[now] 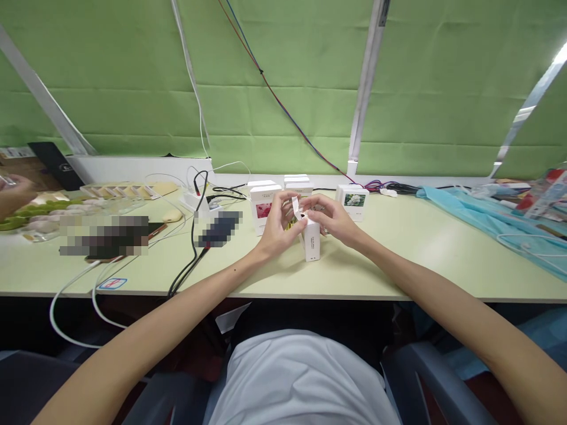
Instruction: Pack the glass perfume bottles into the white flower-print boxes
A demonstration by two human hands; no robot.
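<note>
Green sheeting point(305, 65) hangs behind a pale table point(411, 227).

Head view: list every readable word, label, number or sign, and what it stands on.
No text is legible.
Held white box: dark print, too small.
Red-flower box: print too small.
White-flower box: any print too small.
Rear white box: print too small.
Blue-framed sticker: red mark, unclear.
Dark flat item: pale mark, unreadable.

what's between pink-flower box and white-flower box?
Head view: left hand, right hand, the small white box they touch; behind, white boxes, black cable.
</note>
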